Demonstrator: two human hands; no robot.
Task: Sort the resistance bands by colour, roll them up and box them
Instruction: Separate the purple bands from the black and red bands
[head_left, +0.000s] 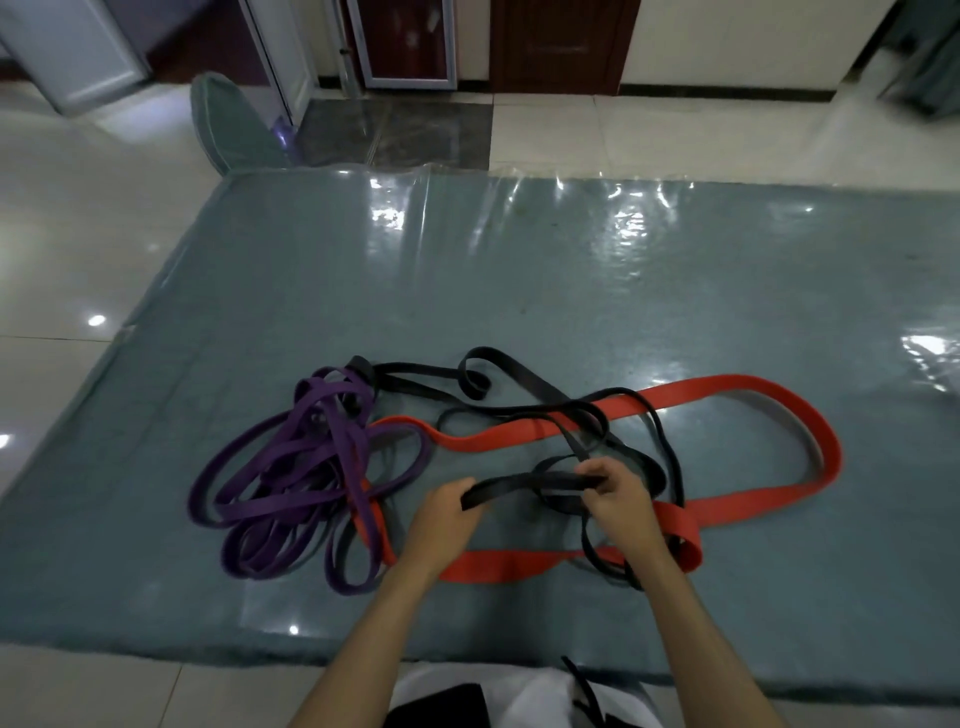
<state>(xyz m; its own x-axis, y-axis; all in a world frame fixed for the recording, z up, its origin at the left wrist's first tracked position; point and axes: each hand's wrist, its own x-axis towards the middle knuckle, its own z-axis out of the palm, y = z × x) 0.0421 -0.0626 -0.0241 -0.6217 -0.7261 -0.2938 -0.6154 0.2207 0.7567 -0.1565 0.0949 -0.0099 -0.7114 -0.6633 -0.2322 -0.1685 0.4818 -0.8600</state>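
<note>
A limp, stretchy black resistance band (530, 486), tangled over the red band (519, 431) on the table (519, 291), is pinched flat by the left hand (447, 512) and right hand (618, 499), and is best gripped near its folded end for rolling.

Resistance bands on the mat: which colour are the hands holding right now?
The black band. The left hand and right hand pinch a stretch of it between them, while the purple bands and red band lie untouched on the mat.
</note>
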